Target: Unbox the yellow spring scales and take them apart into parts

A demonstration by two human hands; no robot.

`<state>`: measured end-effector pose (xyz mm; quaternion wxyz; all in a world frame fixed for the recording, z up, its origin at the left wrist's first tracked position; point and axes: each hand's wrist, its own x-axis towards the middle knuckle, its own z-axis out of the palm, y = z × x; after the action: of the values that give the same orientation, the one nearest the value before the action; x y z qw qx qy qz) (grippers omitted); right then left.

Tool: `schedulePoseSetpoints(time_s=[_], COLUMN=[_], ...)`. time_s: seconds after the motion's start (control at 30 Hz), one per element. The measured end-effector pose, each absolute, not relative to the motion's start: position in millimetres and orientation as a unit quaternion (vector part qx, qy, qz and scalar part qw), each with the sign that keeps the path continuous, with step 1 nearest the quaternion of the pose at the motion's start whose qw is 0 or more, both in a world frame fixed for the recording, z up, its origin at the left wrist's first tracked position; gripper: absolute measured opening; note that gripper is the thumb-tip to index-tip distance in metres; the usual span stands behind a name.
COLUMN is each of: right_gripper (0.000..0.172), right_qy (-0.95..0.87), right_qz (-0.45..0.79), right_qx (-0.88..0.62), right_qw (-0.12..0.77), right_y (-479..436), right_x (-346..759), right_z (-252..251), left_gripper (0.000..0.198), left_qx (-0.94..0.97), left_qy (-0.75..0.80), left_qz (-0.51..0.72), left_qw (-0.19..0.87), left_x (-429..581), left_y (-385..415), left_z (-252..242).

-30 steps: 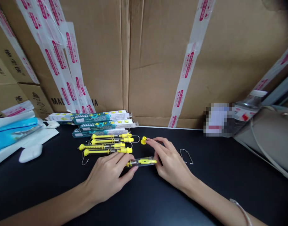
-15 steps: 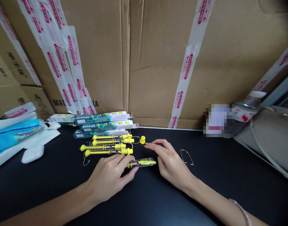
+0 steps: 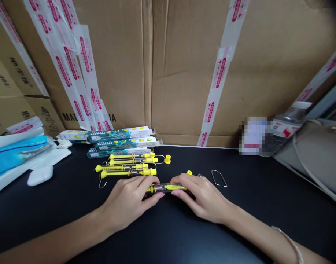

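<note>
My left hand (image 3: 126,205) and my right hand (image 3: 203,198) meet on a clear plastic tube spring scale (image 3: 166,188) with a yellow inner slider, lying low on the black table (image 3: 239,227). The left fingers grip its left end and the right fingers its right end. Behind the left hand lie several assembled yellow spring scales (image 3: 126,167). A yellow cap (image 3: 168,159) stands just beyond them, a small yellow piece (image 3: 189,172) sits past my right fingers, and a bent wire hook (image 3: 218,178) lies to the right.
Printed teal-and-white boxes (image 3: 121,141) are stacked at the table's back edge against taped cardboard cartons (image 3: 184,73). A blue-and-white package (image 3: 16,154) and a white rounded object (image 3: 40,175) are at left; a plastic bottle (image 3: 290,124) and beige bag (image 3: 313,154) are at right.
My right hand has moved down onto the tube's right end, and both hands now hold it. A small yellow piece now shows beyond my right fingers. The view has shifted slightly.
</note>
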<state>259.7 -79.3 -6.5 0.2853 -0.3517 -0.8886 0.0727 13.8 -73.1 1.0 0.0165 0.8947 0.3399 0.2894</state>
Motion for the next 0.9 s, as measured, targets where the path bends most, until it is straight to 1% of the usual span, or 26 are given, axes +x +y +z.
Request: schedulePoseSetpoints(time_s=[0.13,0.27,0.37,0.43,0.53,0.6,0.7,0.83,0.9], right_gripper=[0.018,0.017,0.018,0.019,0.019,0.018,0.017,0.022,0.023], right_qy=[-0.878,-0.838,-0.811,-0.802,-0.789,-0.774,-0.728,-0.640,-0.606], right_qz=[0.078,0.081,0.094,0.100,0.114,0.146,0.234,0.367,0.396], right_qx=[-0.344,-0.376,-0.401,-0.409,-0.408,-0.408,-0.415,-0.401,-0.394], right_qw=[0.325,0.387,0.414,0.424,0.445,0.461,0.493,0.543,0.566], right_y=[-86,-89,-90,-91,-91,-90,-87,-88,-91], right_x=[264,270,272,273,274,274,273,271,271], right_z=[-7,-7,-7,-6,-7,-9,-12,-11,-7], left_gripper=[0.022,0.021,0.022,0.019,0.013,0.016,0.027,0.019,0.022], left_qx=[0.892,0.878,0.874,0.876,0.878,0.878,0.879,0.888,0.890], left_qy=[0.344,0.388,0.400,0.394,0.389,0.386,0.377,0.363,0.360], left_qz=[0.293,0.279,0.275,0.276,0.277,0.284,0.292,0.282,0.280], left_qw=[-0.006,-0.016,-0.035,-0.044,-0.023,-0.004,0.005,0.009,-0.003], left_x=[11,9,8,8,6,5,4,5,5], left_y=[-74,-73,-72,-71,-70,-69,-68,-68,-69], left_z=[1,3,3,2,-1,-3,-5,-4,-4])
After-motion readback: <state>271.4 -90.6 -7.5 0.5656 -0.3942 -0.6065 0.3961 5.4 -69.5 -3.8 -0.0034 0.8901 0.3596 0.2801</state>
